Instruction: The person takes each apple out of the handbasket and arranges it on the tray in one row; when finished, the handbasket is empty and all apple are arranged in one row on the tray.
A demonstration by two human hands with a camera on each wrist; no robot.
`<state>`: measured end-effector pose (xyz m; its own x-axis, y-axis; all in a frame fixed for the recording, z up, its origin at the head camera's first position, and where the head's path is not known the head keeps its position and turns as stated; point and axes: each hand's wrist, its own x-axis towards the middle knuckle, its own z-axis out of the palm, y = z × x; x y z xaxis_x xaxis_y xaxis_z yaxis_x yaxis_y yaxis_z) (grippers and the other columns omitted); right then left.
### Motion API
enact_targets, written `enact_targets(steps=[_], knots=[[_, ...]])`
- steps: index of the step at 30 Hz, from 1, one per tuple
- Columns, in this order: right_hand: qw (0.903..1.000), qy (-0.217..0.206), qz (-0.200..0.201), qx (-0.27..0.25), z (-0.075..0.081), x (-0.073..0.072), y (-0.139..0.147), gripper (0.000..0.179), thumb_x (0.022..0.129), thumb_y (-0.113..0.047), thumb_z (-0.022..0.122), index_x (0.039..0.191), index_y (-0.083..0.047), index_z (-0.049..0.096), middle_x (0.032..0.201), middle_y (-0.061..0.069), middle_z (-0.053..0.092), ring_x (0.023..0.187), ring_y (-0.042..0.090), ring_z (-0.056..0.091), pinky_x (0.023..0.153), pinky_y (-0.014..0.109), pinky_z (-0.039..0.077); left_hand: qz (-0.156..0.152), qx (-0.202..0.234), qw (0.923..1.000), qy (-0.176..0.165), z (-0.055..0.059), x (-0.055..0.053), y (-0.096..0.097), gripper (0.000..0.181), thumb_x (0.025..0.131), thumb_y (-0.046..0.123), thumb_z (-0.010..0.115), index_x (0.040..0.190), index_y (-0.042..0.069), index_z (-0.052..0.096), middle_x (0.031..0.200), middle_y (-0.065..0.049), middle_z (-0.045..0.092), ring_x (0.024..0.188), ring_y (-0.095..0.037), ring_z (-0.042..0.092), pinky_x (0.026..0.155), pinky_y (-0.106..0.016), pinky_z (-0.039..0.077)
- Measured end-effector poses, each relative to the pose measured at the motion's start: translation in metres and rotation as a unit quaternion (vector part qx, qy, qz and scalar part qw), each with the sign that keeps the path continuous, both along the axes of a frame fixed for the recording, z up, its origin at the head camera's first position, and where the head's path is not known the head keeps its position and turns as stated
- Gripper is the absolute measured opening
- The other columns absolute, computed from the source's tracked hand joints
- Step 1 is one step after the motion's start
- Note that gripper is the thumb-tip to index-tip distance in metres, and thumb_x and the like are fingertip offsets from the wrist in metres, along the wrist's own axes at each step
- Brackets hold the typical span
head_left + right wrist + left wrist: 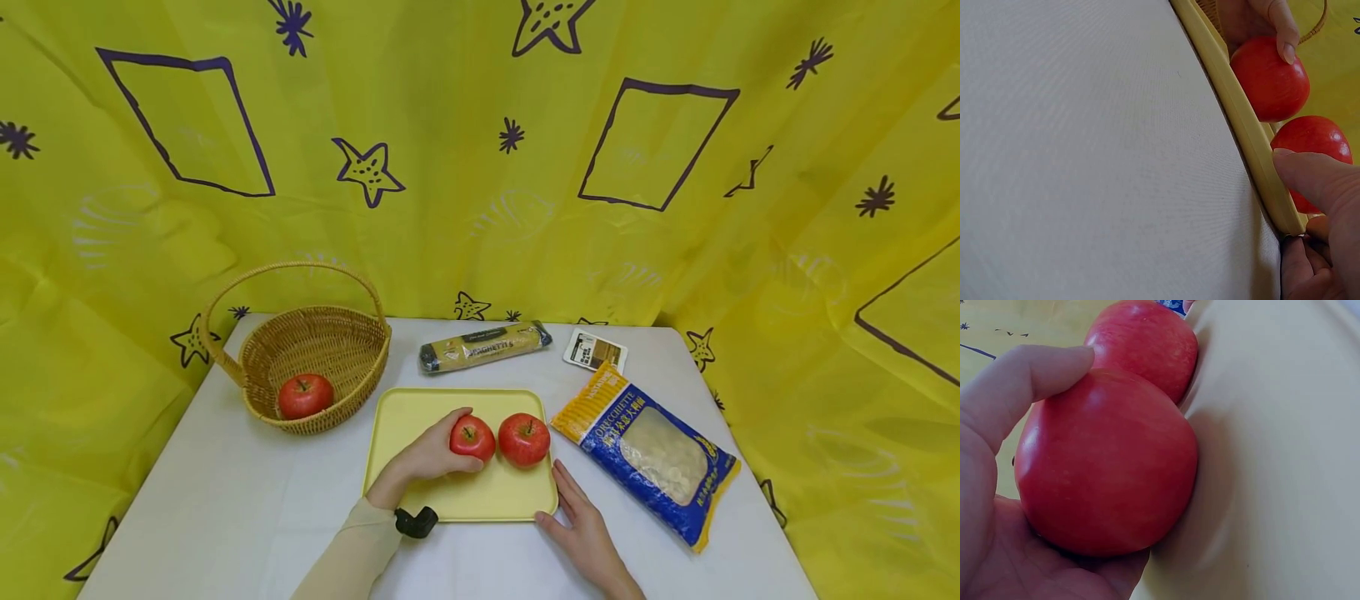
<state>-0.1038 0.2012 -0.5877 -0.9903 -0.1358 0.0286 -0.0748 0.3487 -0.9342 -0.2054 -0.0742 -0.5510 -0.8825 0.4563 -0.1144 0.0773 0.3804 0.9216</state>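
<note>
My left hand (437, 447) curls its thumb and fingers round a red apple (475, 439) over the pale yellow tray (412, 404). In the left wrist view this apple (1110, 465) sits between thumb and fingers, close to the tray surface. A second red apple (524, 440) rests on the tray just to its right. My right hand (581, 529) grips the tray's near right corner. In the right wrist view its thumb (1310, 175) lies at the rim, with the other fingers lower down, partly hidden.
A wicker basket (322, 329) with a tall handle stands back left, holding another red apple (305, 395). Behind the tray lie a spaghetti pack (486, 347) and a small white-edged package (596, 350). A blue and yellow orecchiette bag (652, 454) lies to the right. Yellow curtains surround the white table (225, 500).
</note>
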Motion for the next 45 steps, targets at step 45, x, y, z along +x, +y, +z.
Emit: enact_targets(steps=[45], knots=[[0.9999,-0.003,0.005,0.014,-0.001,0.000,0.001,0.078,0.084,-0.012,0.078,0.145,0.008,0.035,0.157,0.015,0.024,0.140,0.029,0.025,0.101,0.023,0.032,0.230,0.117,0.9578,0.127,0.094,-0.013,-0.172,0.094,0.091,0.019,0.072,0.157,0.009,0.007,0.159,-0.015,0.015,0.145,-0.029,0.014,0.114,-0.037,0.017]])
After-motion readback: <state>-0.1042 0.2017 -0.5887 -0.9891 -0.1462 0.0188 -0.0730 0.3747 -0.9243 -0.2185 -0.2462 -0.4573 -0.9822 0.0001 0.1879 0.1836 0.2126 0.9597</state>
